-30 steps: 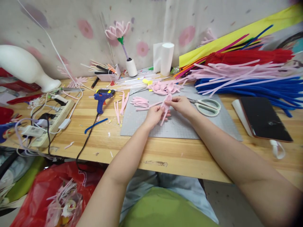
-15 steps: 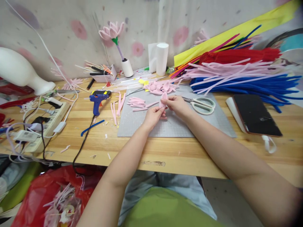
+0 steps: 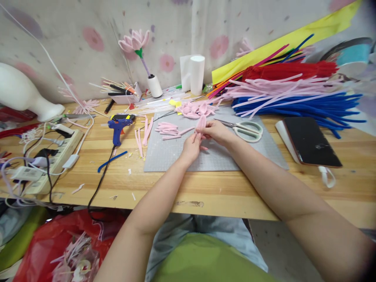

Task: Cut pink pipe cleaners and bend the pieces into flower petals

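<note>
Between my two hands, over the grey cutting mat, is a pink pipe-cleaner petal with its rounded tip pointing up. My left hand pinches it at the lower end. From the right, my right hand has its fingers closed on the same petal, close to the left fingertips. Just behind lies a pile of pink petals. Short pink pipe-cleaner pieces rest on the mat left of my hands. Scissors with pale green handles lie right of my right hand.
A blue glue gun lies left of the mat, its cord hanging over the table edge. Bundles of blue pipe cleaners fill the back right, near a phone. A pink flower stands at the back; a power strip sits left.
The whole view has shifted slightly. Both hands stay together on the pink petal, with only a small change in the fingers.
</note>
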Available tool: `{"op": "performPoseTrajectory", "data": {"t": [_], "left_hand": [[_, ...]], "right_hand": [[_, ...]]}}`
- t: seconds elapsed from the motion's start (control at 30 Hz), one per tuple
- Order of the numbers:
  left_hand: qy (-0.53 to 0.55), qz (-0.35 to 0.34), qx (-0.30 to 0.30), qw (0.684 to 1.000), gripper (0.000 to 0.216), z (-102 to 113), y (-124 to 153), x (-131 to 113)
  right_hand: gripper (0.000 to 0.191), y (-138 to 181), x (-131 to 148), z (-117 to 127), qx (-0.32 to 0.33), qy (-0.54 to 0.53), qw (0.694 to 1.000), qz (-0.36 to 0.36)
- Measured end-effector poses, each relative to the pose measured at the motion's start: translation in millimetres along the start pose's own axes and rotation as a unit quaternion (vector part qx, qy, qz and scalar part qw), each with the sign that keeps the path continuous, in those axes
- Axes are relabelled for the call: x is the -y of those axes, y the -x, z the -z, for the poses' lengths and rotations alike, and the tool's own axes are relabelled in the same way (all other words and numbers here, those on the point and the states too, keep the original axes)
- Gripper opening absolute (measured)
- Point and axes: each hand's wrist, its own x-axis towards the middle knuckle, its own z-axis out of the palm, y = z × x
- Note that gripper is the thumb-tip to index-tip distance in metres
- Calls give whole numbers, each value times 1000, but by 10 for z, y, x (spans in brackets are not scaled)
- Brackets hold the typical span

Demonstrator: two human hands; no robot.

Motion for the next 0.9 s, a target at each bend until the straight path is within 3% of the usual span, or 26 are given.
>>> {"op": "performPoseTrajectory", "data": {"t": [0.17, 0.3, 0.53, 0.7, 0.8, 0.9], "left_hand": [[86, 97, 105, 986, 33, 98, 30, -136], [97, 146, 124, 977, 24, 182, 24, -202], [75, 157, 88, 981, 11, 187, -1, -210], [-29, 64, -20, 997, 11, 78, 50, -158], [0, 38, -70, 997, 9, 52, 47, -155], [50, 18, -102, 993, 7, 76, 19, -172]], "right_hand": [[37, -34, -82, 72, 6, -18, 1000, 5], [36, -33, -101, 61, -2, -13, 1000, -6], [36, 4, -51, -17, -40, -23, 999, 26], [40, 14, -95, -41, -34, 5, 999, 34], [41, -1, -142, -89, -24, 2, 999, 35], [35, 22, -190, -130, -72, 61, 991, 95]]}}
